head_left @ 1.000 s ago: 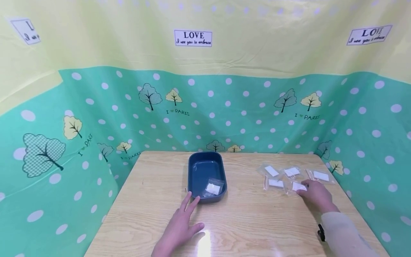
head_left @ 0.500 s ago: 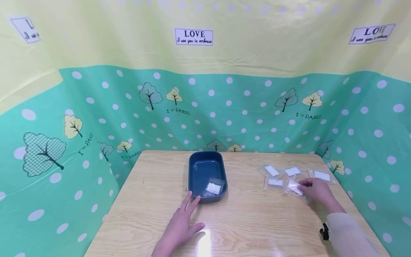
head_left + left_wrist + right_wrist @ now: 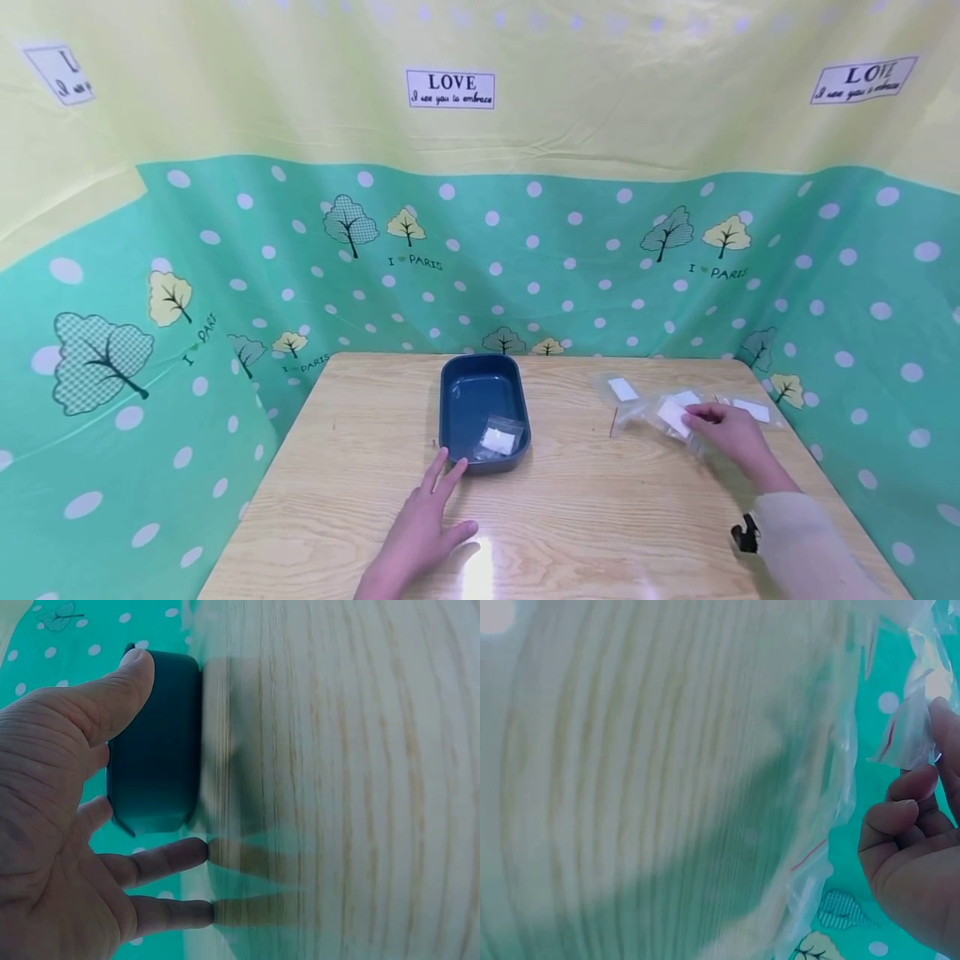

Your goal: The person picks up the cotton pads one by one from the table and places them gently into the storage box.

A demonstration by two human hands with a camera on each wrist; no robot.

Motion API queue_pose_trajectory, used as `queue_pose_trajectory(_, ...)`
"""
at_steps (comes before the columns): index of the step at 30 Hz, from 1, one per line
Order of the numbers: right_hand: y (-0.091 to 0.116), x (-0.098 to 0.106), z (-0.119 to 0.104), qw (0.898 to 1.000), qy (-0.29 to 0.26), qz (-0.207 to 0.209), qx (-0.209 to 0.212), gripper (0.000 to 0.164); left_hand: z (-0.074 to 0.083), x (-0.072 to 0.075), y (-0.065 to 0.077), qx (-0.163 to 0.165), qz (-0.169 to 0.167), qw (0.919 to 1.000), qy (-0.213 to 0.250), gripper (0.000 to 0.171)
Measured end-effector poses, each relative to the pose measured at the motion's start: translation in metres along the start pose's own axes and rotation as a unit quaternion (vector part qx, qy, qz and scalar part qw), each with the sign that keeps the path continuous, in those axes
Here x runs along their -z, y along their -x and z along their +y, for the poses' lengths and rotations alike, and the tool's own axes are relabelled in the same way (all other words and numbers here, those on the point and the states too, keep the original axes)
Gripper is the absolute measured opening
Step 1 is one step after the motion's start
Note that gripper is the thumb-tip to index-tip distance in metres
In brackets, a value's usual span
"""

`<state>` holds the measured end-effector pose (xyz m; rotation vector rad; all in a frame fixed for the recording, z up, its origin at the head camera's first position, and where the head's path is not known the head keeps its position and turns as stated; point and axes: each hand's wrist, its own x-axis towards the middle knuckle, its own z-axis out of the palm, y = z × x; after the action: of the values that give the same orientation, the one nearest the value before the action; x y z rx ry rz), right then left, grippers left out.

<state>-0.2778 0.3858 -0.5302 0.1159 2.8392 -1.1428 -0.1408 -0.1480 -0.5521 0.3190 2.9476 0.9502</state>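
My right hand (image 3: pixel 733 437) pinches a small clear zip bag (image 3: pixel 673 418) with a white rectangular piece inside, held over the group of similar bags. In the right wrist view, thumb and fingers grip this bag (image 3: pixel 909 735) by its edge, its red seal strip showing. My left hand (image 3: pixel 418 533) is spread out, fingertips at the near left corner of the dark blue tray (image 3: pixel 480 396); the left wrist view has the thumb against the rim of the tray (image 3: pixel 161 742) and two fingers down at the tabletop. One zip bag (image 3: pixel 498 440) lies inside the tray's near right corner.
Around the held bag lie more zip bags: one to its left (image 3: pixel 622 389), one partly covered behind it (image 3: pixel 686 398), one to the right (image 3: pixel 750 410). The wooden table (image 3: pixel 570 517) is enclosed by a green and yellow curtain (image 3: pixel 532 267) at the back and sides.
My right hand has drawn the pinched bag up and to the left, where it now overlaps neighbouring bags. The leftmost bag has shifted slightly left. Left hand and tray stay put.
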Motion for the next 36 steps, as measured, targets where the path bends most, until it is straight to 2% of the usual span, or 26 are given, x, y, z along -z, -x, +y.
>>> queue_pose_trajectory(11,-0.006,-0.02,-0.036,0.998,-0.057,-0.001,-0.009,0.07,0.0,0.002,0.002,-0.008,0.004,1.0,0.001,0.094)
queue_pose_trajectory(20,-0.018,-0.052,-0.075,0.996,-0.088,0.01,0.032,0.057,0.001,0.002,0.002,-0.008,0.004,1.0,0.002,0.095)
queue_pose_trajectory(29,-0.021,-0.094,-0.125,0.99,-0.128,-0.016,0.055,0.044,0.001,0.001,0.002,-0.011,0.005,0.9999,-0.004,0.095)
queue_pose_trajectory(36,-0.018,-0.119,-0.166,0.984,-0.153,-0.04,0.082,0.037,0.002,0.002,0.002,-0.009,0.004,0.9999,-0.001,0.095)
